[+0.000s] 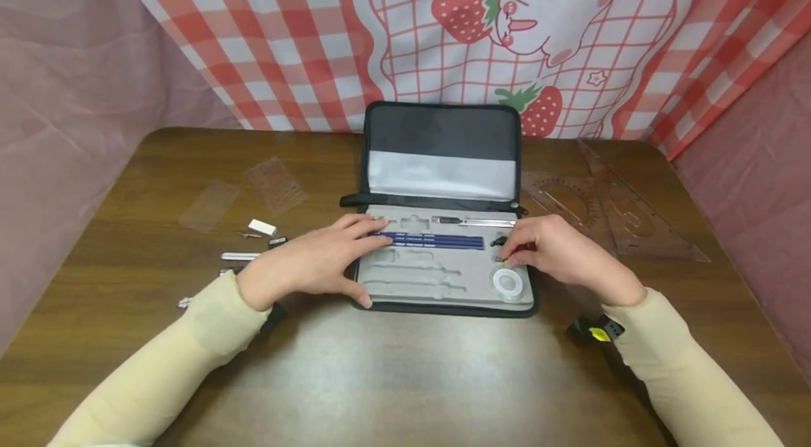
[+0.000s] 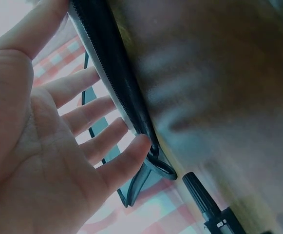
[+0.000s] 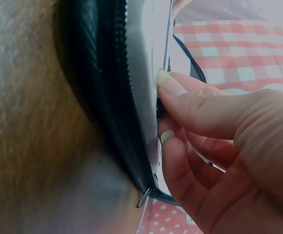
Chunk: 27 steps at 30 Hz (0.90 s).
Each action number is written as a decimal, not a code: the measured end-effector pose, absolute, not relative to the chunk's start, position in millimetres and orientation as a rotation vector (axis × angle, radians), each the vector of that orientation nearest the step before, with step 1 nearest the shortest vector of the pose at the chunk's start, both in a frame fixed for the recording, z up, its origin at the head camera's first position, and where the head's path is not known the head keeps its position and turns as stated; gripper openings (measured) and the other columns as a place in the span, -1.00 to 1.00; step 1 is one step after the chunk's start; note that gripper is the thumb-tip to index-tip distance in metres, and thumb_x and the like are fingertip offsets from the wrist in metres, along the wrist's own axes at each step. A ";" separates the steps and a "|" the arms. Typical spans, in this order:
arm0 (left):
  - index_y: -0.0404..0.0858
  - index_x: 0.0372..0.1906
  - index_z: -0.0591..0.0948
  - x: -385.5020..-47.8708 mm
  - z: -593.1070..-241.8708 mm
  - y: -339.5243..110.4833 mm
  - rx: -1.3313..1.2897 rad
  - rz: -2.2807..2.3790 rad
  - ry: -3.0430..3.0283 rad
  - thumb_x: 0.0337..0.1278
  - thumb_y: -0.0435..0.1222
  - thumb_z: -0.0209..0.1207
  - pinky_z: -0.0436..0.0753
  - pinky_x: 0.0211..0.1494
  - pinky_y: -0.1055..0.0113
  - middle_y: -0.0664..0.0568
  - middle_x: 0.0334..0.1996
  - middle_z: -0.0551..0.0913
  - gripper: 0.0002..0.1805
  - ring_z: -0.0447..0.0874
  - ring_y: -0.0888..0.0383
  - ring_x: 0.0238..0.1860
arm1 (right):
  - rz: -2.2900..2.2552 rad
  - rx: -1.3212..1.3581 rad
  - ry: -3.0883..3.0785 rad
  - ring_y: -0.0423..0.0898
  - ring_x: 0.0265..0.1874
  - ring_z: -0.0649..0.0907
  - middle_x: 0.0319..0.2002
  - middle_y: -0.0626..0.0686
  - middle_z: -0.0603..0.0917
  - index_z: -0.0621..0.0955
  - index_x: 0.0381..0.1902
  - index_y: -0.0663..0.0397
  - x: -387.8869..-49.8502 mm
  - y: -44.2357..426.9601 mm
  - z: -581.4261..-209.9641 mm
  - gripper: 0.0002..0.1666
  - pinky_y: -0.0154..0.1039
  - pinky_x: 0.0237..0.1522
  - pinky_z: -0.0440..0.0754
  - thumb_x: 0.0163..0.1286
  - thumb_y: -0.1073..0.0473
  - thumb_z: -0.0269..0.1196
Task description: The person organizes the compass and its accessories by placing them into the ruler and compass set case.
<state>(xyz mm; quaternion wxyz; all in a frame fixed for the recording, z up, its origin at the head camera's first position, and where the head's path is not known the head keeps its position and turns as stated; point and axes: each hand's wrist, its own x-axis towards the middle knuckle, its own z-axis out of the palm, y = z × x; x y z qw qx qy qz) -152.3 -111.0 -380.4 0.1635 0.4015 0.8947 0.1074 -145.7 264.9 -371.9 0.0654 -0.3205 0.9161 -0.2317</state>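
A black zip case (image 1: 443, 310) lies unfolded on the table, its grey moulded tray (image 1: 412, 296) facing up. Blue pencils (image 1: 437, 241) and a silver compass (image 1: 475, 221) sit in the tray, with a round white-ringed piece (image 1: 507, 284) at its lower right. My left hand (image 1: 323, 257) rests on the tray's left side, its fingers extended over the pencils' ends. At the tray's right side, my right hand (image 1: 557, 246) pinches a small black piece (image 1: 499, 241) between thumb and fingers. Those fingers hide most of it, so its kind is unclear.
Left of the case are a white eraser (image 1: 262, 227), a small sharpener (image 1: 277, 242), a silver tool (image 1: 239, 256) and two clear templates (image 1: 274, 184). Clear set squares (image 1: 633, 222) and a protractor (image 1: 564, 197) lie at the right. A checked cloth (image 1: 285, 32) hangs behind.
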 end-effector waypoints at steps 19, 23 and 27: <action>-0.08 0.50 0.31 -153.4 -381.6 -111.6 1.154 0.302 2.554 -0.10 0.29 0.37 0.34 0.37 -0.02 0.02 0.55 0.09 0.05 -0.03 -0.02 0.52 | -0.709 -0.945 2.679 -0.22 -0.32 0.59 -0.34 -0.22 0.59 0.83 -0.27 -0.06 -149.3 277.4 -373.0 -0.65 -0.29 -0.24 0.63 0.09 0.48 0.46; -0.07 0.50 0.31 -153.6 -383.0 -111.9 1.151 0.306 2.552 -0.10 0.30 0.36 0.33 0.37 -0.02 0.04 0.55 0.08 0.05 -0.03 -0.02 0.52 | -0.719 -0.928 2.692 -0.22 -0.35 0.59 -0.37 -0.21 0.59 0.83 -0.27 -0.06 -147.8 275.1 -372.0 -0.67 -0.30 -0.29 0.60 0.09 0.47 0.47; -0.08 0.49 0.32 -153.7 -383.4 -112.9 1.156 0.316 2.553 -0.10 0.30 0.37 0.34 0.36 -0.02 0.04 0.55 0.09 0.05 -0.02 -0.01 0.51 | -0.691 -0.922 2.712 -0.21 -0.37 0.57 -0.38 -0.20 0.59 0.83 -0.28 -0.06 -146.4 271.6 -370.5 -0.68 -0.30 -0.32 0.57 0.09 0.46 0.47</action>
